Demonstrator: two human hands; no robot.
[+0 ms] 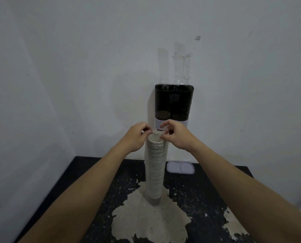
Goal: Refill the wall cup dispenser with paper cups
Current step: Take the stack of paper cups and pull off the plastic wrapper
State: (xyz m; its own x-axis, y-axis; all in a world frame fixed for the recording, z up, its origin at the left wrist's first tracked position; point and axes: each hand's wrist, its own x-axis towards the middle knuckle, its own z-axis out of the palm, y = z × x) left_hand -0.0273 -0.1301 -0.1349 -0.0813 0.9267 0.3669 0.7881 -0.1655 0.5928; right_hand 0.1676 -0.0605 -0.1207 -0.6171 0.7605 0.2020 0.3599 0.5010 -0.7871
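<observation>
The sleeved stack of paper cups (155, 170) stands upright on the worktop (97, 186), near the wall dispenser (173, 102). Left hand (137, 135) and right hand (176, 135) pinch its plastic wrap (157, 133) with curled fingers; judged step: unwrapping. Next, the wrap must open.

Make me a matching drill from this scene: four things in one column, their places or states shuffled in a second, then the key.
1. cup stack
2. dispenser
3. white lid
4. left hand

A. lying flat on the table by the wall
B. taped to the wall
C. standing upright on the table, wrapped in plastic
D. pinching the wrap at the stack's top

Pairs: 1-C, 2-B, 3-A, 4-D
</observation>
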